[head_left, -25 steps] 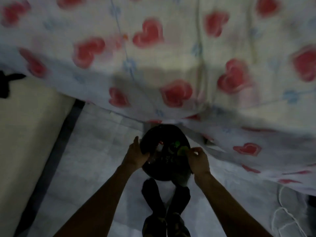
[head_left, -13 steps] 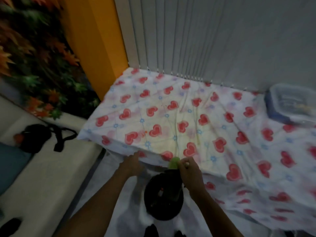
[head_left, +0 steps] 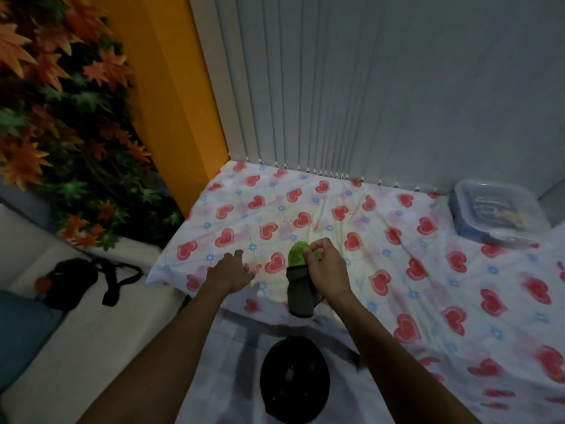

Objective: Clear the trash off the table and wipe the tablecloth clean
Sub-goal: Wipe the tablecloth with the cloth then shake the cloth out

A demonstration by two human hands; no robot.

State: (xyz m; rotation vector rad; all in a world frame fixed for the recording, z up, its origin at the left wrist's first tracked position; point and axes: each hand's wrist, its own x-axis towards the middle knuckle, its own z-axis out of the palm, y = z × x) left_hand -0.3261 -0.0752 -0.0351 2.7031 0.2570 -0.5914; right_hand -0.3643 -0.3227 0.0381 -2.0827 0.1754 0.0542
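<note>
White tablecloth with red hearts [head_left: 336,228] covers the table. Near its front edge, the right hand [head_left: 328,270] pinches a green and grey wiping cloth [head_left: 299,289] that hangs down. The left hand [head_left: 229,272] is low over the front left corner, fingers straight and slightly apart. A round black bin [head_left: 295,381] stands below.

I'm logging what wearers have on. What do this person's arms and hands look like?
Bare throughout: no sleeves in view, no gloves on the left hand or right hand, no watch or band at either wrist.
</note>
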